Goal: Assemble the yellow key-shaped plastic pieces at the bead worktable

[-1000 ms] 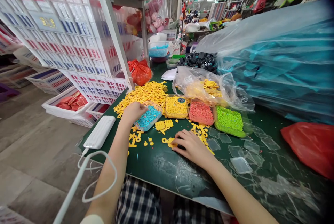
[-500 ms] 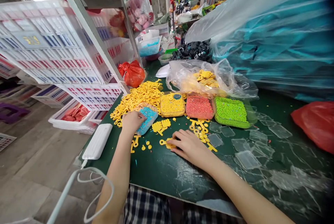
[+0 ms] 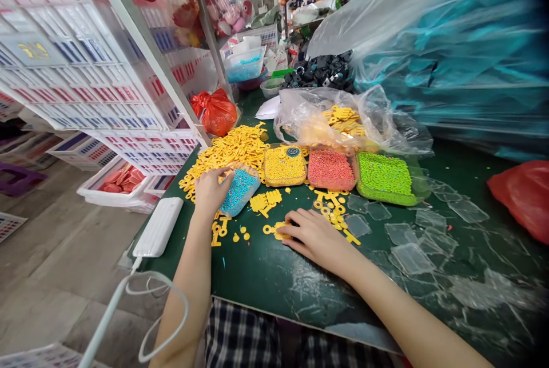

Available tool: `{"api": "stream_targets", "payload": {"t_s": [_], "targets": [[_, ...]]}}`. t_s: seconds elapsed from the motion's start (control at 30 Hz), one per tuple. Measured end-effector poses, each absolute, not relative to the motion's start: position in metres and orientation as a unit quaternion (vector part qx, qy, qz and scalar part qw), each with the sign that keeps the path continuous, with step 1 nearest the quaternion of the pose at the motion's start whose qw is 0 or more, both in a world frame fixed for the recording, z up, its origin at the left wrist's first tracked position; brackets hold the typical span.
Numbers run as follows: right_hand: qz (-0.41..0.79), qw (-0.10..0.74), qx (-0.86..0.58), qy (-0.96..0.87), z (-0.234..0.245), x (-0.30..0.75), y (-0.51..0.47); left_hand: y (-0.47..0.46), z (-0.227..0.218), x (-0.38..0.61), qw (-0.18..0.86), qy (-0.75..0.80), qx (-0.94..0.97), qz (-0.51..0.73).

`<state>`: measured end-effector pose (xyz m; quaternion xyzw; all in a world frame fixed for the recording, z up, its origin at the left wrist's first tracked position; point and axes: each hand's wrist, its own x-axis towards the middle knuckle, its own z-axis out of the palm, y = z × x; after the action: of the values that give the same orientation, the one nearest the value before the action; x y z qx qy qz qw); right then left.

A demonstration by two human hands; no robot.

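My left hand [image 3: 210, 192] is at the left edge of a clear box of blue beads [image 3: 241, 191], thumb and forefinger close together in a pinch. Anything between those fingertips is too small to make out. On the table in front of me, my right hand [image 3: 315, 236] has its fingers closed on a yellow plastic piece [image 3: 279, 230], partly hidden by them; a ring end sticks out to the left. Between the hands lies a small row of yellow pieces [image 3: 266, 202]. A heap of yellow plastic pieces [image 3: 235, 148] lies beyond my left hand.
Boxes of yellow beads [image 3: 285, 167], red beads [image 3: 330, 169] and green beads [image 3: 384, 176] stand in a row. Clear plastic squares [image 3: 412, 258] lie at right. A white power bank [image 3: 158, 226] with a cable lies at the left edge. Stacked crates [image 3: 77, 59] stand beside the table.
My left hand has drawn back from over the blue beads to the box's left edge. My right hand stays on the yellow piece. The camera view has shifted slightly.
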<state>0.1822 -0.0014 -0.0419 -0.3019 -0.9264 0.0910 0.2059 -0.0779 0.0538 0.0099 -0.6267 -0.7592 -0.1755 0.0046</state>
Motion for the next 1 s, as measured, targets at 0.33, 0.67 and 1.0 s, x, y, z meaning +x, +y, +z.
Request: {"api": "stream_targets", "payload": {"t_s": [0.33, 0.67, 1.0], "targets": [[0.124, 0.207, -0.309, -0.920, -0.042, 0.183, 0.000, 0.047, 0.018, -0.075, 0.014, -0.712, -0.699, -0.058], [0.125, 0.201, -0.309, -0.921, -0.043, 0.182, 0.000, 0.051, 0.011, -0.074, 0.008, -0.757, -0.653, -0.040], [0.124, 0.189, -0.308, -0.924, -0.041, 0.182, 0.000, 0.051, 0.011, -0.069, -0.017, -0.762, -0.646, -0.040]]}}
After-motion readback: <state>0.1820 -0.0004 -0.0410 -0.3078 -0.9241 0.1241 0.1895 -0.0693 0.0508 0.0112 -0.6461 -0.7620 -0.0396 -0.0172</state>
